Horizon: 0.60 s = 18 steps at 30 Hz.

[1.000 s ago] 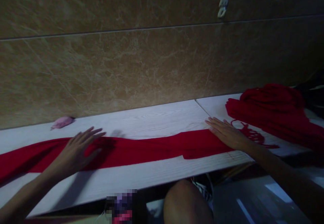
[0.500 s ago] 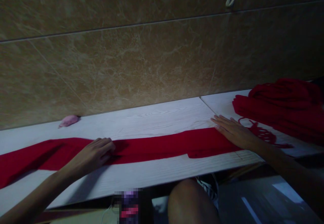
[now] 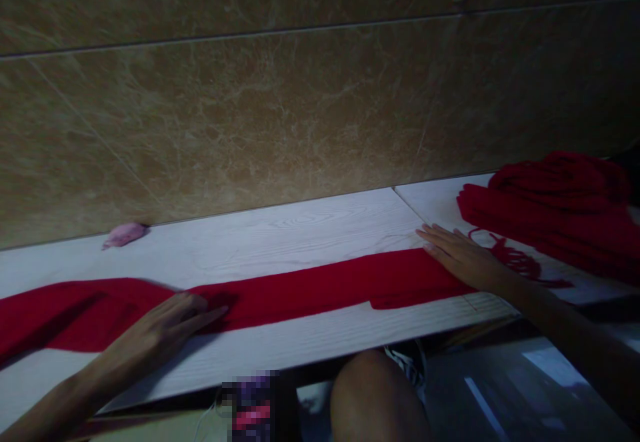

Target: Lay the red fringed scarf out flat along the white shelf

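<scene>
A long red scarf (image 3: 310, 285) lies lengthwise along the white wood-grain surface, with a doubled layer along its near edge right of centre. My right hand (image 3: 460, 255) is spread flat on its right end, fingers pointing left. Loose red fringe (image 3: 517, 261) sticks out beyond that wrist. My left hand (image 3: 173, 319) is on the scarf farther left, most fingers curled at the cloth and one digit stretched along it; the fingertips are partly hidden. Left of this hand the scarf widens and lies rumpled, running out of view.
A heap of red knitted cloth (image 3: 560, 209) sits at the right end of the surface. Near the brown marbled wall (image 3: 280, 115) lies a small pink object (image 3: 125, 234). Below the front edge are a bent knee (image 3: 375, 399) and a blurred-out patch (image 3: 251, 405).
My left hand has moved slightly left and nearer to me, one digit now stretched out, and the scarf beside it has shifted. My right hand stays in place. The view has shifted slightly.
</scene>
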Tool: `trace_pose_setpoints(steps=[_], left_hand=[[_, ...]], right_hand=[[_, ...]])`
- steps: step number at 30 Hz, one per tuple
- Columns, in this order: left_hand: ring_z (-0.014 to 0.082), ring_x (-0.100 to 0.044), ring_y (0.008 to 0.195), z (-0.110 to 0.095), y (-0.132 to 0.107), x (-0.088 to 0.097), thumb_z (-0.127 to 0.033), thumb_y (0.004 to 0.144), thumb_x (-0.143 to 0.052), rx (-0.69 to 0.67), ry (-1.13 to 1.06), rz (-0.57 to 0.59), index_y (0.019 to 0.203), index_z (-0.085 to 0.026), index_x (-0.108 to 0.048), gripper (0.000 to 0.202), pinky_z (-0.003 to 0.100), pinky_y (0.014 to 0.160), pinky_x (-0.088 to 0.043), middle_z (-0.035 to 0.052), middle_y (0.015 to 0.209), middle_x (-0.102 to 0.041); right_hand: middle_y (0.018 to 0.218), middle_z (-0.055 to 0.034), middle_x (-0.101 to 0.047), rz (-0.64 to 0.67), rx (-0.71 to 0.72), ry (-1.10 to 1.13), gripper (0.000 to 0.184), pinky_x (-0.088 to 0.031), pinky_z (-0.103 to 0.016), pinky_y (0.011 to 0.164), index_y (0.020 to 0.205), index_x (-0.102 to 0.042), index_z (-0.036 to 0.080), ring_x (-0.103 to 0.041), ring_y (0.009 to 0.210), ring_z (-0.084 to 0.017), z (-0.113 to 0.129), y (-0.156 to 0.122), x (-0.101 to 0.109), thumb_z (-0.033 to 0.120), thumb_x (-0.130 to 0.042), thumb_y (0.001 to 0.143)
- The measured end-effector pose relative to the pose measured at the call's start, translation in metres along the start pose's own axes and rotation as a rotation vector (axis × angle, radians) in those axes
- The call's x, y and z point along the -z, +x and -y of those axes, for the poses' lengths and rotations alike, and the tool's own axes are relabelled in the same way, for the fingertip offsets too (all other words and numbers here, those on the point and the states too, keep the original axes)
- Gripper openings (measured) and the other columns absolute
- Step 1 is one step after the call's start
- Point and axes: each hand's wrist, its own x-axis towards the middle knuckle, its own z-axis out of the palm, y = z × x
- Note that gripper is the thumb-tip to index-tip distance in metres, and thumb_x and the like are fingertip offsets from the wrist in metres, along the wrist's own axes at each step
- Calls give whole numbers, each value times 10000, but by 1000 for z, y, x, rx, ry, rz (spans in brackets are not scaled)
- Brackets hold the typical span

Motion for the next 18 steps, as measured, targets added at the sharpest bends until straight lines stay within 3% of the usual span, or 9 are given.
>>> trace_pose_setpoints(steps=[5,10,15,18], left_hand=[[225,-733,962,0,-3,-2,-228,984,-436,-46,1,4,1448,-481,-587,550,329,860,-633,17,1158,-766],[266,-695,1059,23,-8,-4,-295,942,-525,47,186,-104,1444,-328,-628,514,381,917,-600,88,1277,-712],[303,-641,1248,61,-22,21,-208,840,-510,154,333,28,1364,-256,-675,551,535,1187,-391,100,1349,-701],[282,-670,1203,87,-36,45,-175,822,-505,312,346,128,1270,-239,-718,500,532,1217,-337,97,1257,-745]], right_hand=[[1602,-86,-472,-9,9,-17,632,-260,-643,1236,1503,-543,276,-366,1518,-324,-2,0,-4,562,-256,1018],[1584,-91,-499,20,-17,-109,629,-181,-634,1257,1475,-570,286,-356,1521,-330,-3,2,1,557,-281,985],[1584,-137,-493,-5,39,-123,686,-158,-642,1259,1469,-579,232,-325,1532,-348,18,11,11,586,-272,968],[1600,-107,-476,-9,76,-22,730,-183,-590,1277,1504,-547,265,-327,1532,-329,35,17,-5,654,-277,948]])
